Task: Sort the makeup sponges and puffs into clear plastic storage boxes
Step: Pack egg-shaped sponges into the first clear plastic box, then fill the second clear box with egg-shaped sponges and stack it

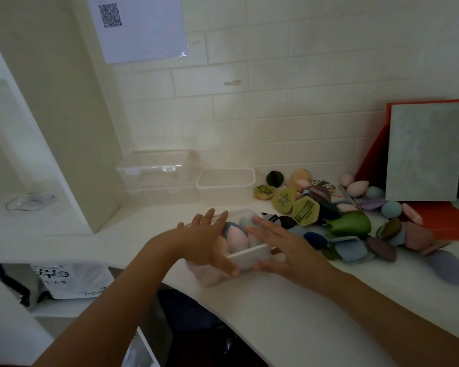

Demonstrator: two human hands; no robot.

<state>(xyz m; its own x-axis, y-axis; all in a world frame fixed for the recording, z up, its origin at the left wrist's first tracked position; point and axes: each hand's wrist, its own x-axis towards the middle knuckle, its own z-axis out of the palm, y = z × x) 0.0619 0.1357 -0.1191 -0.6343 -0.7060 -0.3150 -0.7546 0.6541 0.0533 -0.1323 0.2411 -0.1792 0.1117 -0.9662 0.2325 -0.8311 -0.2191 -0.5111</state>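
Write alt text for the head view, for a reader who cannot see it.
The left hand and right hand rest on a clear box of makeup sponges on a counter. A heap of sponges and puffs lies right of it; empty clear boxes stand behind.

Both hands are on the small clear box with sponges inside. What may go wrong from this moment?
1. The clear box stands near the front edge of the counter, so a push might slide it off.
2. The left hand and right hand seem to press it with flat fingers only. If lifted, it may slip and spill the pink sponge.
3. The pile of puffs lies close beside the right hand, which might scatter some.
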